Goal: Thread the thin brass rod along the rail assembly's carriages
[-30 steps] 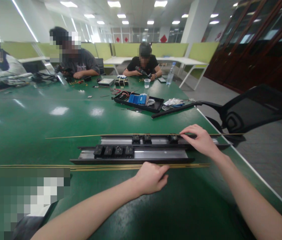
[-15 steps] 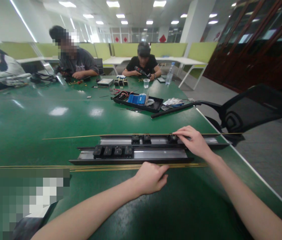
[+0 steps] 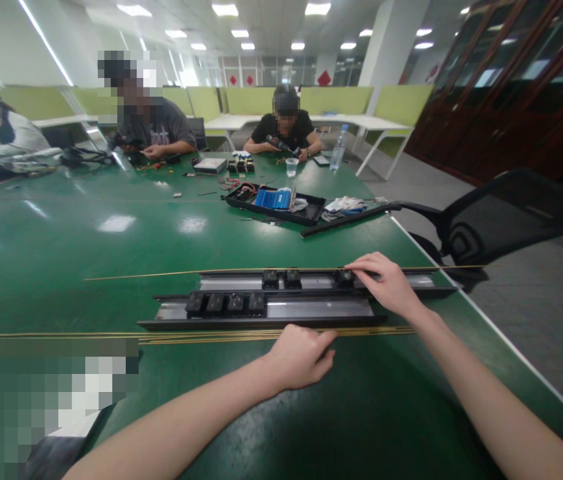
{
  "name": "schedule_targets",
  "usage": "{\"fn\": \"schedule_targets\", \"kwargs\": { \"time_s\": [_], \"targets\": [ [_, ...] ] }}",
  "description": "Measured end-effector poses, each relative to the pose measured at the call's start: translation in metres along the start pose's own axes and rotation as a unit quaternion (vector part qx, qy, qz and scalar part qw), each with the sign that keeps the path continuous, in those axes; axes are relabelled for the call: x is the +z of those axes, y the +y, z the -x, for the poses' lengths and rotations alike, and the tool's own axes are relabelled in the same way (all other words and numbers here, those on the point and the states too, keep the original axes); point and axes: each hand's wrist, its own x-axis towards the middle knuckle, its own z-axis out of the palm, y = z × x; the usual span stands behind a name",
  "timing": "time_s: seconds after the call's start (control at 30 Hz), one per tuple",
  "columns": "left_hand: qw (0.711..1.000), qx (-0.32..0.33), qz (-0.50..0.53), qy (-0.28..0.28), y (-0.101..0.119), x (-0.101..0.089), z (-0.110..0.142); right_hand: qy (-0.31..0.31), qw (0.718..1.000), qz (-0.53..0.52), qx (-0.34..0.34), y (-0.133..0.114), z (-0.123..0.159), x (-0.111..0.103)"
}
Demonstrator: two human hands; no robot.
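My right hand (image 3: 384, 283) pinches a thin brass-coloured rod (image 3: 161, 274), its fingertips just over a black block (image 3: 344, 279). That rod lies lengthwise along the back of the far black-and-silver rail (image 3: 314, 281), where two more black blocks (image 3: 281, 279) sit. In front is a similar near rail (image 3: 318, 309) with several black blocks (image 3: 215, 304) grouped at its left. My left hand (image 3: 298, 357) rests at the table with index finger stretched and thumb apart, touching or just beside a bundle of thin brass-coloured rods (image 3: 201, 337). Its other fingers are partly hidden.
Across the green table (image 3: 86, 247) are a black tray (image 3: 314, 210) with a blue item, gloves (image 3: 345, 207), a long black strip (image 3: 341, 222), a plastic cup (image 3: 292, 167) and a water bottle (image 3: 340, 148). Several people sit beyond. A mesh chair (image 3: 526, 207) stands right.
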Motion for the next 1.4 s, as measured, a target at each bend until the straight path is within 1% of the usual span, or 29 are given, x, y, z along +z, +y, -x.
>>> {"fn": "schedule_targets", "kwargs": {
  "time_s": [0.4,0.93,1.23,1.4],
  "targets": [
    [1.000,0.000,-0.005,-0.003,-0.001,0.003,0.000,0.016,1.000,0.005,-0.007,0.002,0.001,-0.001],
    [1.000,0.003,0.006,0.001,-0.001,0.002,0.001,0.019,1.000,0.008,0.003,0.014,0.003,-0.010],
    [1.000,0.003,0.001,0.001,-0.001,0.002,0.001,0.007,1.000,0.004,0.011,0.019,0.004,-0.020],
    [1.000,0.004,0.005,-0.004,-0.001,0.001,0.000,-0.006,1.000,0.009,0.028,0.020,0.003,-0.026]
  ]
}}
